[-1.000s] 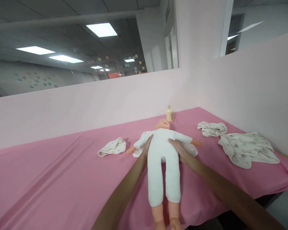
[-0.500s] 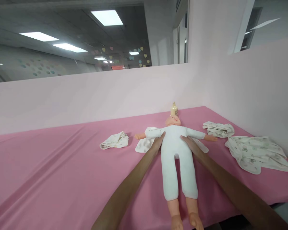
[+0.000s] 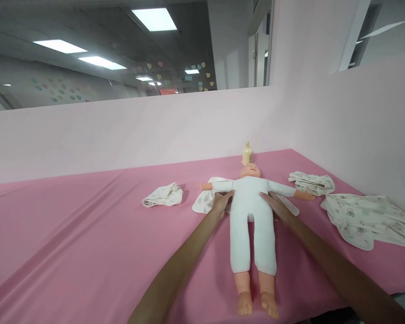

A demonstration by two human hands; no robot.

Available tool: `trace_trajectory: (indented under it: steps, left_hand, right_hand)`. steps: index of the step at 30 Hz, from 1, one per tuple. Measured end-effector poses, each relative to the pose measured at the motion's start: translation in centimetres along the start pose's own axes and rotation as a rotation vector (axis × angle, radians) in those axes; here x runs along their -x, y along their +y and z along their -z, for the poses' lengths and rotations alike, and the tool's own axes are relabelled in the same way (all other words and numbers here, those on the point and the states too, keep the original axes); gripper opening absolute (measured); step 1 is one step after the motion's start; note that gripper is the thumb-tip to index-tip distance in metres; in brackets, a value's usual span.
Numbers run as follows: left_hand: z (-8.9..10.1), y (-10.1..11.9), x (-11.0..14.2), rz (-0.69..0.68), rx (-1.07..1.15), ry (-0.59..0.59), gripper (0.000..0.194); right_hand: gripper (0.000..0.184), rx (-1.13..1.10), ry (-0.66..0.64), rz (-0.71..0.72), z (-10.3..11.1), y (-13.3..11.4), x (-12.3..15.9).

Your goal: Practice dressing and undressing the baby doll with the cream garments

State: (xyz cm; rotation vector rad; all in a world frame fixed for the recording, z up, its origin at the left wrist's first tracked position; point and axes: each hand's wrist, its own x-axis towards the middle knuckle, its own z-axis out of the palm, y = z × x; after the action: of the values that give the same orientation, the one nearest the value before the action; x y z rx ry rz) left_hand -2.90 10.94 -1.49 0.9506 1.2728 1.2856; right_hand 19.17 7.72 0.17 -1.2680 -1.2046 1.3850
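A baby doll [image 3: 250, 198] with a white cloth body and bare plastic head, hands and feet lies on its back on the pink-covered table. Its head points to the wall and its arms are spread wide. My left hand [image 3: 220, 202] grips the left side of its torso, thumb on top. On the opposite side my right hand [image 3: 276, 203] holds the torso the same way. The fingers of both hands are partly hidden beside and under the doll. A white printed garment [image 3: 203, 202] lies spread under the doll's upper body, mostly covered by it.
A folded white cloth [image 3: 164, 195] lies to the left. Over on the right are another folded cloth [image 3: 312, 183] and a spread printed garment [image 3: 367, 220]. A pale yellow pump bottle [image 3: 247, 155] stands behind the doll's head, near the wall [image 3: 138, 135].
The doll, held in both hands, has shifted slightly away and to the right, and its feet now show fully. The camera view has also moved a little.
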Motion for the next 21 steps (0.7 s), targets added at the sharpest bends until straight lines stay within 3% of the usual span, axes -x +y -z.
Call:
trace_trajectory:
  steps: [4, 8, 11, 13, 16, 18, 21]
  left_hand:
    - [2.7, 1.3, 0.1, 0.005, -0.072, 0.059, 0.036]
    - [5.3, 2.3, -0.3, -0.036, -0.175, 0.106, 0.026]
    - [5.9, 2.4, -0.7, -0.077, -0.223, 0.116, 0.022]
    - [5.7, 2.5, -0.9, -0.143, -0.276, 0.101, 0.020]
    - [5.6, 2.8, -1.0, -0.269, -0.356, 0.056, 0.012]
    - [5.7, 3.2, -1.0, -0.310, -0.405, 0.061, 0.011]
    - [6.3, 3.6, -1.5, -0.359, -0.472, 0.139, 0.021]
  right_hand:
    - [0.045, 0.159, -0.014, 0.014, 1.0, -0.3, 0.6]
    - [0.031, 0.699, 0.180, 0.260, 1.0, -1.4, 0.9]
    - [0.024, 0.986, 0.245, 0.528, -1.6, -3.3, 0.0]
    - [0.025, 1.020, 0.111, 0.715, -4.6, -4.7, -1.5]
    - [0.035, 1.033, -0.160, 0.838, -9.0, -6.3, -4.6]
    - [0.039, 1.030, -0.284, 0.813, -11.1, -6.7, -6.7]
    - [0.029, 0.962, -0.319, 0.735, -12.8, -6.2, -8.6]
